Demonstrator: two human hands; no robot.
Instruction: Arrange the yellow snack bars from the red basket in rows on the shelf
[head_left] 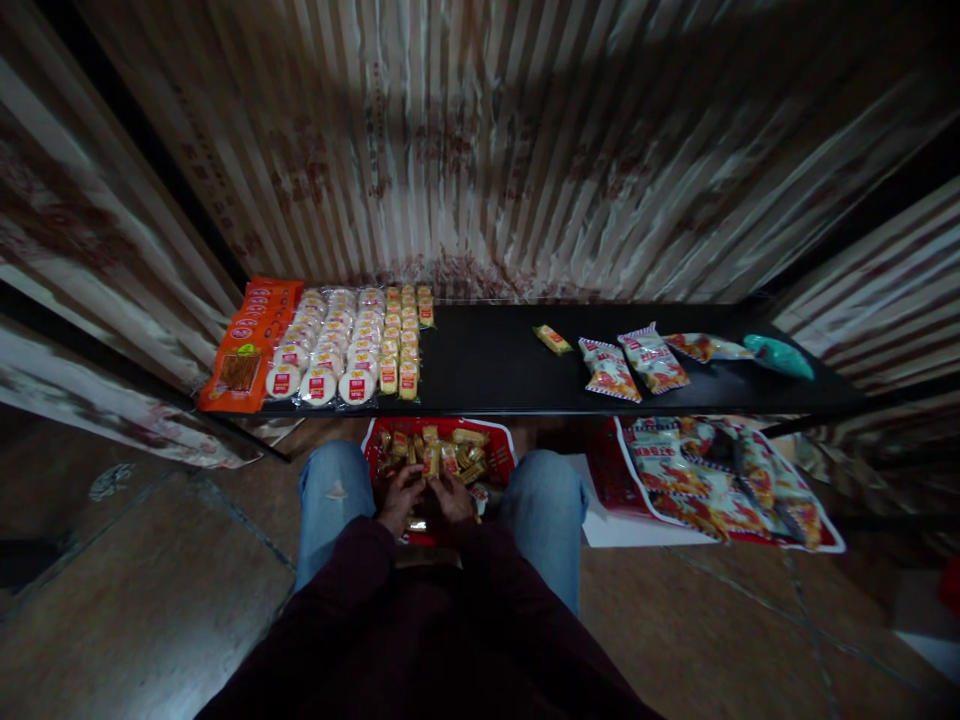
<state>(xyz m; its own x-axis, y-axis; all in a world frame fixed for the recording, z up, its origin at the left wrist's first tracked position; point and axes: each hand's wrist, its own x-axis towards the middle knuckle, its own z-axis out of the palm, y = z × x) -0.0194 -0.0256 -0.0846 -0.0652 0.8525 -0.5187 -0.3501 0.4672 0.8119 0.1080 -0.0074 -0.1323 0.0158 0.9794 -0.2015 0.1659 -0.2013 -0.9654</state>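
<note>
My left hand (403,497) and my right hand (453,498) are close together over a red basket (508,455) between my knees. Small yellow-wrapped snack packets (471,438) fill much of the basket. Between my hands, the fingers of both are closed around upright yellow snack packets (430,462) with red labels. On the black shelf (480,370) ahead, similar yellow packets (407,345) stand in rows beside rows of round white crackers (320,385) in clear wrap. A single yellow packet (553,340) lies apart, right of the middle.
An orange snack bag (251,345) lies at the shelf's left end. Toward its right are chip-like snack bags (611,368) and a teal packet (780,357). Below right, another red basket (609,470) holds several larger bags. Striped curtain (450,150) hangs behind the shelf.
</note>
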